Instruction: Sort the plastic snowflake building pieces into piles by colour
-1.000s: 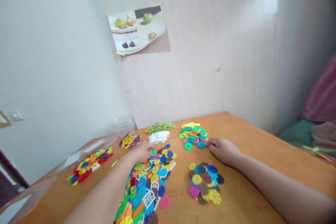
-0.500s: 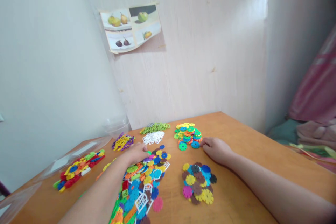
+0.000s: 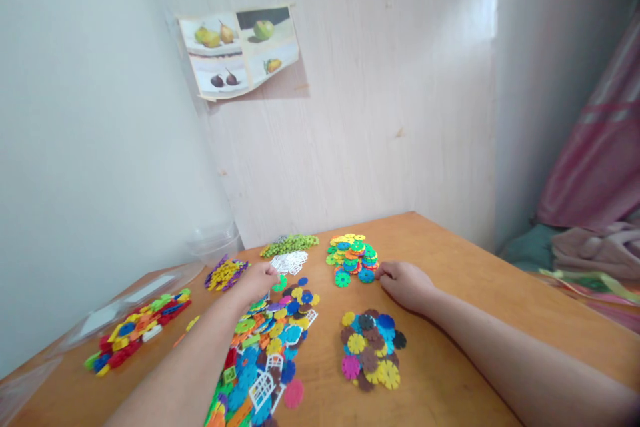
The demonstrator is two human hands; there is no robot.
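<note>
My left hand (image 3: 260, 280) is closed, fingers together, between the white pieces (image 3: 289, 262) and the large mixed pile (image 3: 270, 340). A green disc (image 3: 280, 283) shows right by its fingertips; I cannot make out whether the fingers grip it. My right hand (image 3: 404, 283) rests with curled fingers beside the pile of multicoloured discs (image 3: 353, 255), its fingertips near a blue disc (image 3: 367, 275). Whatever those fingers hold, if anything, is hidden. Nearer me lies a group of brown, yellow, blue and black discs (image 3: 370, 347).
Purple and yellow pieces (image 3: 225, 273), green pieces (image 3: 290, 245) and red, yellow and blue blocks (image 3: 135, 330) lie on the wooden table (image 3: 450, 360). A clear container (image 3: 215, 243) stands against the wall at the back left. Plastic bags (image 3: 115, 307) lie at the left edge.
My left hand has moved slightly up and away from the mixed pile toward the white pieces, and more of a green disc shows by it. The right hand stays beside the discs. The view has shifted slightly.
</note>
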